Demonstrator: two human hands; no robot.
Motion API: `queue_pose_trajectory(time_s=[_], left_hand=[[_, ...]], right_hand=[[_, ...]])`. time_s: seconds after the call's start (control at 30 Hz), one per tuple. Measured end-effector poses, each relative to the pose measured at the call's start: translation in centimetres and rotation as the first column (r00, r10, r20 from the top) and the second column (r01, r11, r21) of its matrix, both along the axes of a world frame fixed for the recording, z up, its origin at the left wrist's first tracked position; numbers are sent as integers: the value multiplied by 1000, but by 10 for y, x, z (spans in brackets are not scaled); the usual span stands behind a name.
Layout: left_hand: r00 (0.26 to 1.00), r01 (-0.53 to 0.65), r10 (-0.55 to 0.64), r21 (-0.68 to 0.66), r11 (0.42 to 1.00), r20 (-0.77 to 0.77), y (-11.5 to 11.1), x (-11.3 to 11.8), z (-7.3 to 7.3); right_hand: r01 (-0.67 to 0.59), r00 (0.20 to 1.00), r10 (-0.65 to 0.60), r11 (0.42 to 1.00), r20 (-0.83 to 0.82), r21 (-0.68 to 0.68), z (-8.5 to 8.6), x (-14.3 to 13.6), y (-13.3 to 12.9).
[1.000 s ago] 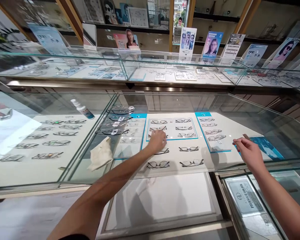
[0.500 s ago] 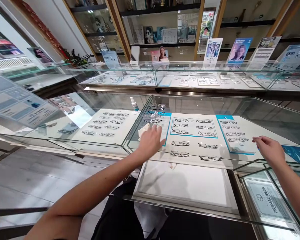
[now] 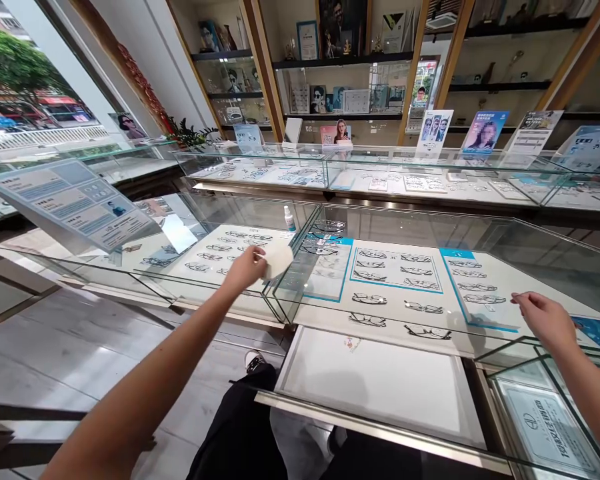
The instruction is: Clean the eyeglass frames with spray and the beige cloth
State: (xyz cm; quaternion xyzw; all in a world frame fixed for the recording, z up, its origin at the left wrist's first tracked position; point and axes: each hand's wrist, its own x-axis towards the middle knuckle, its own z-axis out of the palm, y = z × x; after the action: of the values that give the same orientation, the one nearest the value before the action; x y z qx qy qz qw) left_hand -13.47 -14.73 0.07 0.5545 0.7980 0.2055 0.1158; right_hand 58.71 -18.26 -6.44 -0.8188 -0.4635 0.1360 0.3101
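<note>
- Head view: left hand [image 3: 249, 269] has its fingers bent and closed on one edge of a cream cloth [image 3: 281, 261].
- Cloth: hangs to the right of the fingers, over the glass counter top [image 3: 240, 213], near the seam between two case sections. Whether it touches the glass: cannot tell.
- Right hand [image 3: 547, 321]: above the right part of the counter, well apart from the cloth. Fingers curled, thumb and forefinger close together; whether anything is between them: cannot tell.
- White spray bottle [image 3: 289, 219]: upright, beyond the cloth, just left of the seam.
- Three eyeglasses [image 3: 324, 239]: one behind another, right of the seam, small white tags among them.
- Under the glass: rows of eyeglass frames on white lining, both sides of the seam. Blue-edged display panels [image 3: 396, 270] lie under some at centre and right.
- Open drawer [image 3: 380, 383]: white interior, nearest the body, below the case front; a small coloured mark near its far edge.
- Left end of counter: tilted price sign [image 3: 75, 205].
- Lower right: framed certificate [image 3: 539, 419], below the right forearm.
- Background: second glass case [image 3: 380, 175] with upright advertising cards, shelves behind.
</note>
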Motion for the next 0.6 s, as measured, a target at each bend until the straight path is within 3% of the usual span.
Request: queue_pose_trajectory(time_s=[0.13, 0.23, 0.3, 0.4, 0.5, 0.6], left_hand=[[994, -98, 96, -55, 994, -43, 1, -54, -3], [974, -112, 110, 3, 994, -196, 2, -59, -7], [939, -39, 68, 91, 995, -338, 8, -45, -6], [889, 225, -136, 159, 961, -438, 27, -6, 0], [789, 515, -411, 127, 848, -457, 53, 37, 7], [687, 651, -547, 70, 756, -479, 81, 68, 8]], right_hand=[[16, 1000, -16, 999, -5, -42, 0, -1, 0], [25, 1000, -25, 998, 1, -51, 1, -1, -1], [22, 1000, -22, 999, 5, -27, 1, 0, -1], [20, 1000, -20, 1000, 7, -7, 0, 1, -1], [24, 1000, -24, 999, 6, -20, -2, 4, -1], [19, 1000, -18, 999, 11, -42, -6, 7, 0]])
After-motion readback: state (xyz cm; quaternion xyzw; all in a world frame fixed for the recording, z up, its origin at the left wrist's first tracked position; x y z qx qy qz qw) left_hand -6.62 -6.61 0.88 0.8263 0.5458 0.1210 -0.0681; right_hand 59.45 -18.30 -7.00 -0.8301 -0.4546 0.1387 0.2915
